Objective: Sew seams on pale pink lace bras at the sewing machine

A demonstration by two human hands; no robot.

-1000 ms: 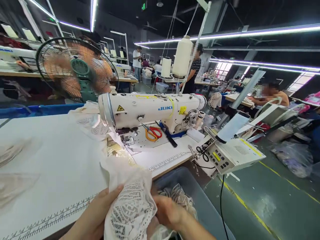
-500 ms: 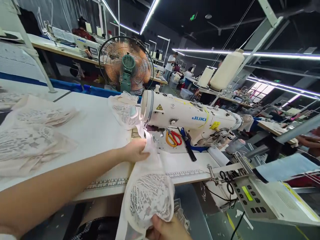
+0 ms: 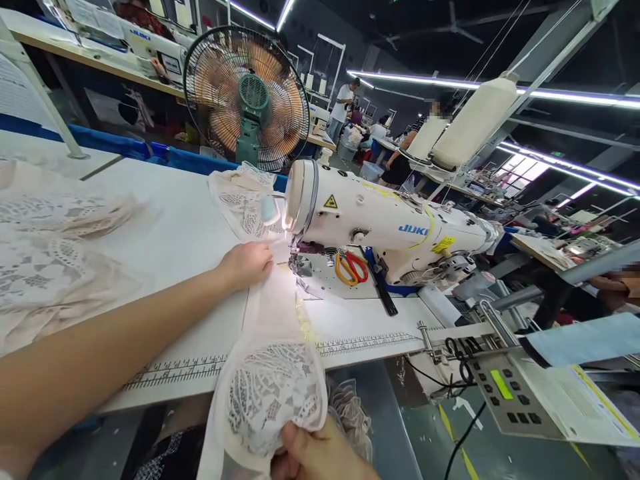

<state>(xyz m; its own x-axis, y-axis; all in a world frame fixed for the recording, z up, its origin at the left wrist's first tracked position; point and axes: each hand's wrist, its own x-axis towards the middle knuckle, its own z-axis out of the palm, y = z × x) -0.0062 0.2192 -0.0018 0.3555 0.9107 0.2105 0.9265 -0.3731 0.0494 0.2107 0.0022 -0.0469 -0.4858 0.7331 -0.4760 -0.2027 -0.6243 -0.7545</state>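
Left hand (image 3: 247,263) presses lace piece (image 3: 273,393) beside sewing machine (image 3: 380,227); right hand (image 3: 320,457) grips it.

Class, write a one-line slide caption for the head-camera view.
Left hand presses lace fabric beside the sewing machine needle; right hand grips its lower edge.

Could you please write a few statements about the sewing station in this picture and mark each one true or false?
1. The left hand rests on the lace piece near the needle of the sewing machine. True.
2. The right hand grips the lower edge of the lace piece, off the table. True.
3. The scissors under the machine arm have blue handles. False: the handles are orange and red.
4. The fan stands to the right of the control panel. False: it stands behind the table, left of the machine.
5. More lace fabric lies at the table's left. True.
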